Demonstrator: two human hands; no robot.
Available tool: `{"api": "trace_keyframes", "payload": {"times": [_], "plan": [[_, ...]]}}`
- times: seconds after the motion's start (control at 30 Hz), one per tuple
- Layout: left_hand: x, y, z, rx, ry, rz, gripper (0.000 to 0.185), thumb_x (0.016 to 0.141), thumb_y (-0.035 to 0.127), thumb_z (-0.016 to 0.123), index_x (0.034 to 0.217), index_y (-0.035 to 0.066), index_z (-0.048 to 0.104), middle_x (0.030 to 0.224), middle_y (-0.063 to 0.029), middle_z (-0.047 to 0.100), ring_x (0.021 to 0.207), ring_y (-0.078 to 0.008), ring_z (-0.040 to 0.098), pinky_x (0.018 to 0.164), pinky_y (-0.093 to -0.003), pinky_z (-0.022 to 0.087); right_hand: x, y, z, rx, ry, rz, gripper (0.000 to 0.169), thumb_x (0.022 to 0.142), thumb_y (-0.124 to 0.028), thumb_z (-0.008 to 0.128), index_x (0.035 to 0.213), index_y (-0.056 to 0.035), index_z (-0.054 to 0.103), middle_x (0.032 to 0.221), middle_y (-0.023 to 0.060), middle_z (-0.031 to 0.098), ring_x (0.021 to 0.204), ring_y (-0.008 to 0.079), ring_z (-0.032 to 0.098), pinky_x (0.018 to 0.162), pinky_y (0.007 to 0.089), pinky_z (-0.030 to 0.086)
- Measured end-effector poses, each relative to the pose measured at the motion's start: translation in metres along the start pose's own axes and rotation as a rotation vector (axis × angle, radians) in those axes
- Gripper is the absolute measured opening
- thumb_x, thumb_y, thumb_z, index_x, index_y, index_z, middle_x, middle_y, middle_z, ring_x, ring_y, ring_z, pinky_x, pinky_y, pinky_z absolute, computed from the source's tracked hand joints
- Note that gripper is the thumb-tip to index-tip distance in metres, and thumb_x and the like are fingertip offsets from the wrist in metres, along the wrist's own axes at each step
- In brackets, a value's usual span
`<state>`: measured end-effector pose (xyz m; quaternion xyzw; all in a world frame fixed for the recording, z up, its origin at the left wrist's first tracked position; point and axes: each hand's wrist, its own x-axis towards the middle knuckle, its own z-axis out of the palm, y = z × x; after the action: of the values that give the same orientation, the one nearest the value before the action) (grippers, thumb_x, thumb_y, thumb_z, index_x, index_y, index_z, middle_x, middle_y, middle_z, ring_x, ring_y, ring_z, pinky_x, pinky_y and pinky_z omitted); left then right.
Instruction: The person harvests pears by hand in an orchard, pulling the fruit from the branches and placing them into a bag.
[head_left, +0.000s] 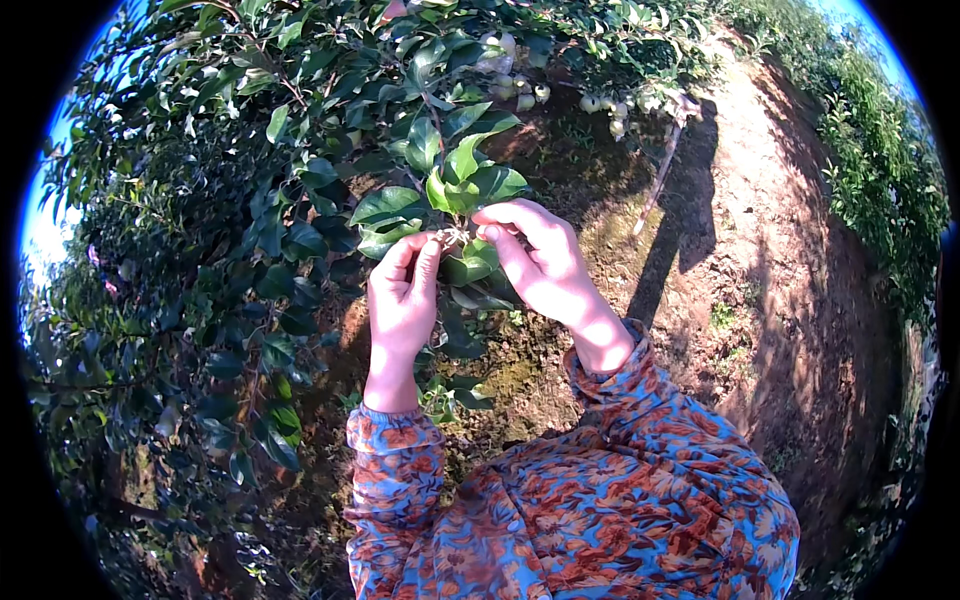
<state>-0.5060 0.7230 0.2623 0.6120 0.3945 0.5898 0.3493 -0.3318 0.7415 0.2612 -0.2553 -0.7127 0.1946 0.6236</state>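
Note:
A leafy shoot of an apple tree (459, 187) stands before me, its upper leaves bright green in the sun. At its base is a small, pale, twisted cluster (453, 238), too small to make out exactly. My left hand (403, 292) pinches the cluster's left end between thumb and forefinger. From the right, my right hand (538, 251) reaches in with thumb and forefinger close together beside the cluster. Whatever lies between those right fingertips is hidden. A lower leaf (469, 266) spreads just under the cluster, between the hands.
Dense apple foliage (187, 247) fills the left side. Several pale apples (517, 90) hang beyond my hands, some seemingly bagged. A slanting wooden stick (660, 176) stands to the right, near a sunlit dirt path (750, 195). More greenery (877, 165) borders the far right.

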Motion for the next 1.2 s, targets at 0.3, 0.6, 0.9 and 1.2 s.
{"api": "trace_keyframes", "payload": {"times": [0.3, 0.6, 0.9, 1.2], "plan": [[0.000, 0.000, 0.001, 0.039, -0.009, 0.047, 0.015, 0.095, 0.008, 0.055, 0.101, -0.002, 0.064, 0.088, -0.0010, 0.066, 0.079, -0.0041, 0.055, 0.074, -0.0194, 0.046, 0.012, -0.006, 0.003, -0.278, -0.034, -0.141, 0.016, 0.078, -0.002, 0.066, 0.093, -0.0064, 0.063, 0.085, 0.0102, 0.059, 0.074, 0.0306, 0.060, 0.066, 0.0382, 0.049], [0.000, -0.005, 0.000, 0.041, -0.019, 0.087, 0.015, 0.095, 0.009, 0.055, 0.103, 0.001, 0.065, 0.089, 0.0030, 0.065, 0.071, 0.0002, 0.050, 0.061, -0.0151, 0.039, 0.008, -0.009, 0.001, -0.308, -0.069, -0.128, 0.014, 0.077, -0.001, 0.063, 0.087, -0.0050, 0.055, 0.085, 0.0104, 0.057, 0.076, 0.0326, 0.057, 0.068, 0.0408, 0.046], [0.001, -0.003, 0.002, 0.021, -0.007, 0.087, 0.014, 0.095, 0.009, 0.055, 0.103, 0.001, 0.064, 0.090, 0.0019, 0.066, 0.075, -0.0002, 0.053, 0.064, -0.0149, 0.042, 0.004, -0.007, -0.001, -0.246, -0.074, -0.005, 0.023, 0.074, -0.006, 0.063, 0.095, -0.0023, 0.056, 0.088, 0.0144, 0.058, 0.077, 0.0329, 0.060, 0.070, 0.0404, 0.049], [0.001, -0.005, -0.002, -0.027, -0.072, 0.073, 0.015, 0.092, 0.005, 0.058, 0.105, -0.002, 0.062, 0.091, -0.0003, 0.065, 0.081, -0.0033, 0.056, 0.076, -0.0192, 0.046, 0.004, 0.005, 0.011, -0.163, -0.079, 0.100, 0.031, 0.073, -0.010, 0.066, 0.102, -0.0020, 0.059, 0.096, 0.0150, 0.060, 0.087, 0.0336, 0.062, 0.075, 0.0394, 0.051]]}}
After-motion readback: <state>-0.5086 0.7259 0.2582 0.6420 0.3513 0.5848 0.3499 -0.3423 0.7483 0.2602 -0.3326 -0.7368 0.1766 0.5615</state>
